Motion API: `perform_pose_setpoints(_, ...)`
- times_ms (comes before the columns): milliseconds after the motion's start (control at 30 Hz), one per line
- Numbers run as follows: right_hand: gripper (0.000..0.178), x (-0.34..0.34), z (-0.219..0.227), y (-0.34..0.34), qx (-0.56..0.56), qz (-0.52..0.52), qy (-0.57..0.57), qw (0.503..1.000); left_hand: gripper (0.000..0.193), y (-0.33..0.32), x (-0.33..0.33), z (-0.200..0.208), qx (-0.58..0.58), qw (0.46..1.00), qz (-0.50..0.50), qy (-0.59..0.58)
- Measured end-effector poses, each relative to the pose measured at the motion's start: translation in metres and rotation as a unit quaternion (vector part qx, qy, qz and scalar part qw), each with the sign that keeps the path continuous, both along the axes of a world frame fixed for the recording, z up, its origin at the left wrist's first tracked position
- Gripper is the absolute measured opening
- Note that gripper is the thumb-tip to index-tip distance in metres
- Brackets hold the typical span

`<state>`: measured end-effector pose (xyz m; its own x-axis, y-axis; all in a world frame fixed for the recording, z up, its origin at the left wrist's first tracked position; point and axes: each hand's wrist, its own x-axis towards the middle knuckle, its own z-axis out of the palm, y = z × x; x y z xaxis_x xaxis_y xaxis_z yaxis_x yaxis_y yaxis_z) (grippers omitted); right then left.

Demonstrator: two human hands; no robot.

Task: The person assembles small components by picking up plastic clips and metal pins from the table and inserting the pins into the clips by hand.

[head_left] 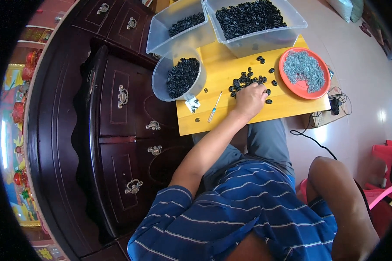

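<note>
My left hand (251, 101) reaches over the yellow wooden table (217, 115) with its fingers curled down and drawn together. Its fingertips are at the edge of a loose pile of small black oval pieces (244, 81); what they grip, if anything, is hidden. One black oval piece (268, 92) lies right beside the fingers. My right arm (335, 187) is bent at the right side, and its hand is out of sight. A thin screwdriver (214, 107) with a blue and clear handle rests left of my left hand.
A round clear tub (160, 82) and two clear plastic boxes (154, 37) (248, 47) hold many black pieces. On the right, a red plate (287, 82) carries small silvery metal parts. A dark wooden cabinet (113, 108) borders the table's left. A black cable (311, 135) trails on the right.
</note>
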<state>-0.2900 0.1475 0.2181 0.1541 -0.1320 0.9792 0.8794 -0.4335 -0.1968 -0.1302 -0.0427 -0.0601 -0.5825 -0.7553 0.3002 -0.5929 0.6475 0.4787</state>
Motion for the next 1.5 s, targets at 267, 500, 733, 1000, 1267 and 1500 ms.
perform_pose_setpoints(267,0.010,0.000,-0.022,-0.015,0.004,0.016,0.062,0.998,0.012,0.004,0.021,-0.005,0.042,0.999,0.009,0.011)
perform_pose_setpoints(500,0.031,0.019,-0.180,-0.028,0.582,-0.047,0.073,0.809,0.022,0.026,0.041,0.003,0.075,0.995,0.011,0.059)
perform_pose_setpoints(733,0.013,0.015,-0.266,-0.032,0.732,-0.209,0.154,0.630,0.017,0.017,0.045,-0.004,0.050,0.998,-0.005,0.037)
perform_pose_setpoints(1000,0.013,0.022,-0.275,-0.049,0.730,-0.251,0.195,0.606,0.012,0.018,0.043,0.006,0.086,0.996,0.023,-0.013)
perform_pose_setpoints(1267,0.016,0.042,-0.290,-0.054,0.720,-0.280,0.178,0.609,0.012,0.029,0.045,0.006,0.301,0.943,-0.023,0.141)
perform_pose_setpoints(1500,0.017,0.039,-0.289,-0.053,0.690,-0.305,0.096,0.649,0.010,0.047,0.014,0.019,0.537,0.788,-0.027,0.299)
